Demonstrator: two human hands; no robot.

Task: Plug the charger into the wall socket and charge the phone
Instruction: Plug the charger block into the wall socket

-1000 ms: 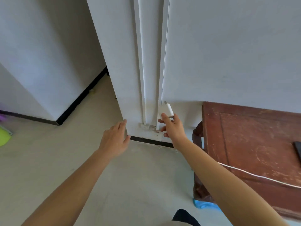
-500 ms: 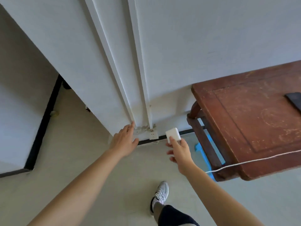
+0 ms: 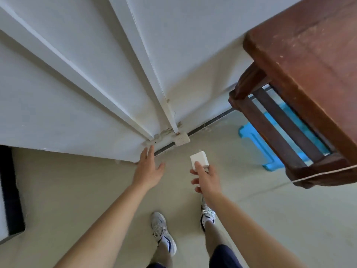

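My right hand (image 3: 205,176) holds a white square charger (image 3: 199,161) between thumb and fingers, a short way below and right of the white wall socket (image 3: 181,139). The socket sits low on the wall, just above the floor, under a white cable duct (image 3: 154,74). My left hand (image 3: 148,169) is open, fingertips touching the wall's lower edge left of the socket. A white cable (image 3: 320,174) hangs across the table's corner. The phone is out of view.
A dark red wooden table (image 3: 309,55) stands at the right against the wall, with a blue plastic stool (image 3: 257,138) under it. My two feet in grey sneakers (image 3: 163,233) stand on the beige floor below the hands.
The view has tipped further down, so the socket, both hands and my feet now show from above. The charger has come lower toward the socket. The left hand stays at the wall.
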